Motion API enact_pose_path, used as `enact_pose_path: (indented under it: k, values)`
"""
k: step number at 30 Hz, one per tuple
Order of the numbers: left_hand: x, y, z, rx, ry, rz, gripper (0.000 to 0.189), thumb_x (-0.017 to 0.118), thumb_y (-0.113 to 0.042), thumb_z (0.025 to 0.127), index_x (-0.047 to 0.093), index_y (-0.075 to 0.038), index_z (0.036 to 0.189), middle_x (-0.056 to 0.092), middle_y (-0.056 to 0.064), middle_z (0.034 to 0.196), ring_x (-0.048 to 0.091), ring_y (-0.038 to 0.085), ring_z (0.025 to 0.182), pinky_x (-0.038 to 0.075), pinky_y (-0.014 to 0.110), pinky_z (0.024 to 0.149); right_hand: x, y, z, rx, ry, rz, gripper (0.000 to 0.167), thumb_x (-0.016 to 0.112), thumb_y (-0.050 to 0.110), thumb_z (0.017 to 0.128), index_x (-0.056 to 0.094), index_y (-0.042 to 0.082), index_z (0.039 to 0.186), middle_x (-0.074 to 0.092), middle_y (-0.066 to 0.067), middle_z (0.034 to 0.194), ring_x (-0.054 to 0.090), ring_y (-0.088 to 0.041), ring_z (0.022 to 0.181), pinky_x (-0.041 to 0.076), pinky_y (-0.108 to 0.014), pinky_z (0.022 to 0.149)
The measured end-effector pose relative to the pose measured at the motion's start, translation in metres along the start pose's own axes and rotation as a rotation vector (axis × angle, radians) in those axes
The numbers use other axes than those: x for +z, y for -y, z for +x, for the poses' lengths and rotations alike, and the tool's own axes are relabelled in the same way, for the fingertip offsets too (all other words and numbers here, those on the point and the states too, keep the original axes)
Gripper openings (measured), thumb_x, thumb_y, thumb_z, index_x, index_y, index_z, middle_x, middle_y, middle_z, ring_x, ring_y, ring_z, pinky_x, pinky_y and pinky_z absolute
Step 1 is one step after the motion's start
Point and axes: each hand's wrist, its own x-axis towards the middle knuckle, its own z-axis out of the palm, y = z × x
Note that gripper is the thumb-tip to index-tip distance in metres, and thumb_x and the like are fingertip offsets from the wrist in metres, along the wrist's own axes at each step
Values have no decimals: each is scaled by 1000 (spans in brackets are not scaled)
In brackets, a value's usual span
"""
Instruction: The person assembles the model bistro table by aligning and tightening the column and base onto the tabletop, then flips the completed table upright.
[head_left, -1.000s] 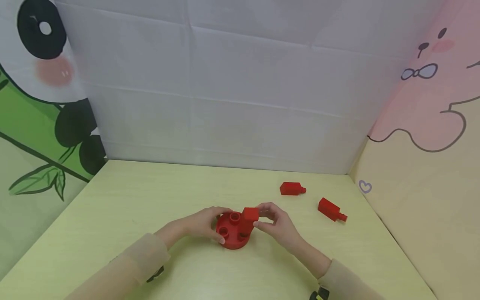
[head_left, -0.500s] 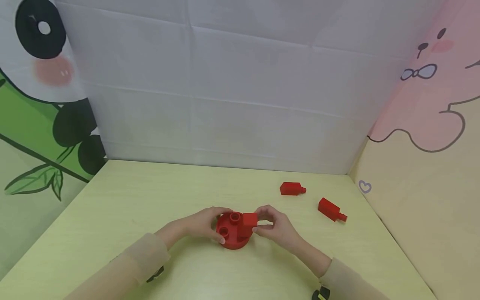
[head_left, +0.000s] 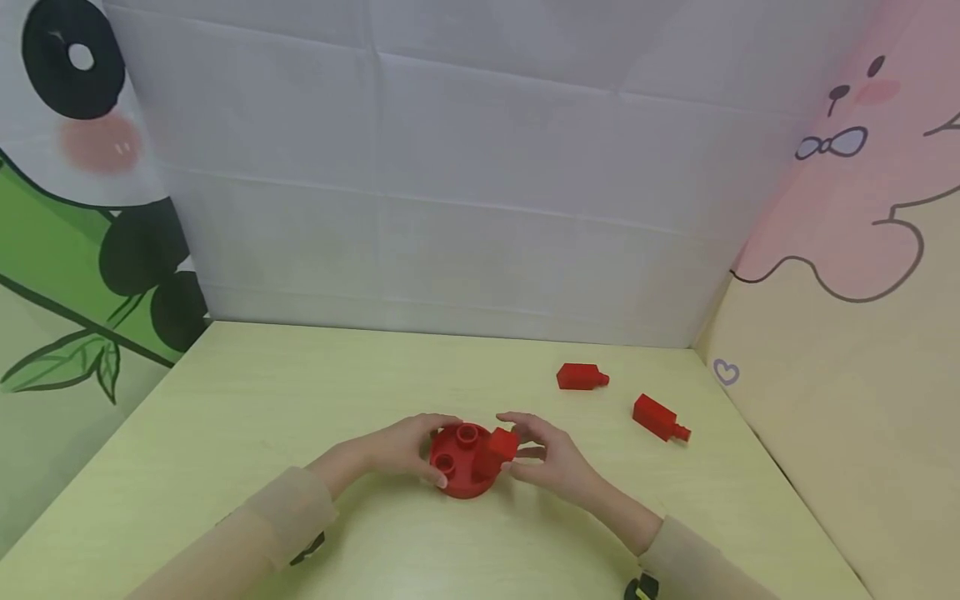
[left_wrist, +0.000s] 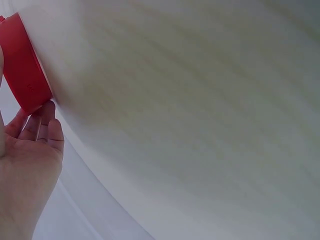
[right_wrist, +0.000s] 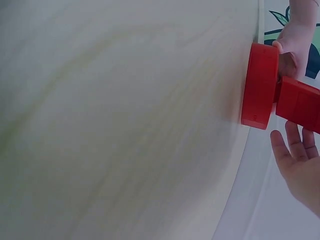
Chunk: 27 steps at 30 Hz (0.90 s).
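over here by the worktop (head_left: 300, 383), the person's left hand (head_left: 405, 446) grips a round red base (head_left: 459, 485) at its edge, fingers (left_wrist: 56, 134) on the far side and thumb on the near one. the base sits flat near the middle of the worktop, two raised sockets showing on top. a red block (head_left: 499, 450) stands on the base's right part, leaning outward. the right hand (head_left: 553, 458) is just beside the block, its fingers (right_wrist: 296, 144) loosely spread; from here i can't tell whether the thumb touches it. further back to the right lie two more red pieces with narrow ends, one (head_left: 580, 377) behind the other (head_left: 658, 418), a little apart
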Motion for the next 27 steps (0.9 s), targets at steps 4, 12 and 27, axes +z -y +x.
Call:
enact_pose_path:
  k: [4,12,27]
  values:
    - [0,0,0,4,1,-1,82,82,-37,71,43,-14,139,53,-6,124,49,16,109,49,34,84,2,15,-2,-47,7,-64,50,72,6,82,52,4,127,61,-7,112,60,-23,99,50,-47,89]
    - [-1,2,-1,6,2,-11,82,82,-38,71,42,-14,139,53,-7,123,49,16,108,49,34,84,9,-15,10,-75,-58,-224,45,82,31,73,57,21,109,57,11,101,58,-8,91,54,-39,78]
    - [-2,0,0,-1,13,-23,82,82,-37,71,43,-14,139,53,-6,123,49,16,109,48,34,86,14,-5,16,-52,33,-297,60,83,33,71,52,17,120,57,8,112,52,-10,102,51,-31,79]
